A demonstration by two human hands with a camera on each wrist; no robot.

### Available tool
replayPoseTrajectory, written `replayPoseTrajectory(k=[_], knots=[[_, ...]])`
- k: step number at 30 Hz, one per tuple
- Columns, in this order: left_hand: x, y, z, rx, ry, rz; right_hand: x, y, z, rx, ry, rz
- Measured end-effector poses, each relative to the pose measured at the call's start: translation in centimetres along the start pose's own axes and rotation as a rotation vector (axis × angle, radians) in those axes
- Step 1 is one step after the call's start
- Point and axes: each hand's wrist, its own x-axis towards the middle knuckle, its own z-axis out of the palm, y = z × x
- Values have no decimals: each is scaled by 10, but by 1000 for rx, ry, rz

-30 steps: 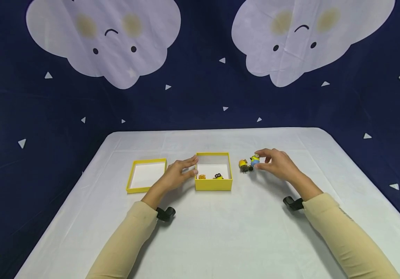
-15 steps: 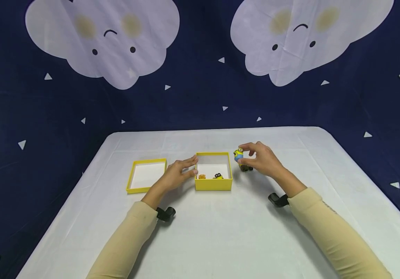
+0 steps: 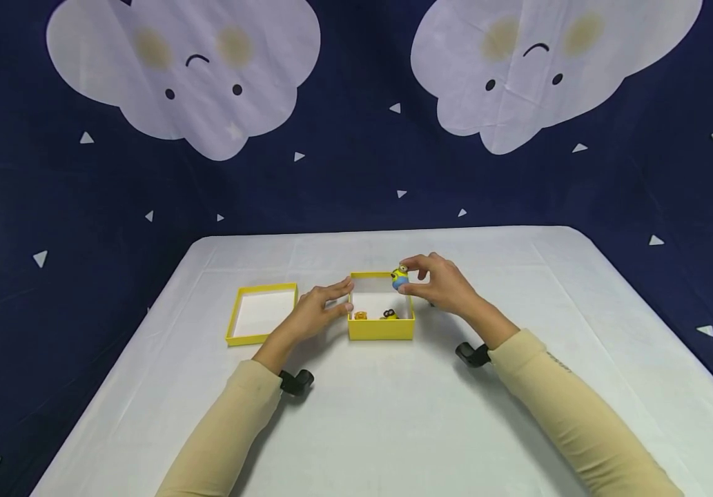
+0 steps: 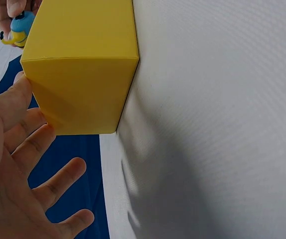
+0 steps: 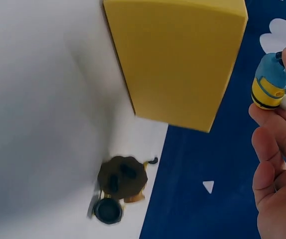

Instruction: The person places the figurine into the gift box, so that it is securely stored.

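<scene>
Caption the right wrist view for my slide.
Right hand holds a blue-and-yellow figurine near the yellow box; a second toy rests on white cloth.

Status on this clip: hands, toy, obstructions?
Left hand touching yellow box. Right hand pinching blue-and-yellow figure above rim level, box's right side. Lid aside, nothing seen blocking opening.

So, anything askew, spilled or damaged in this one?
The backdrop looks odd: its printed clouds hang upside down, eyes below mouths. Otherwise nothing stands out: the box shows no damage, and the right hand holds a toy figure near it.
</scene>
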Motion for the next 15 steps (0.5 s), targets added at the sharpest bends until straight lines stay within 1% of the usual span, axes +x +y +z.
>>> replayPoseTrajectory(k=[9, 15], knots=[[0, 1, 0, 12, 12, -6, 10, -12, 16, 10, -10, -34], [1, 1, 0, -1, 7, -16, 16, -18, 28, -23, -26, -58]])
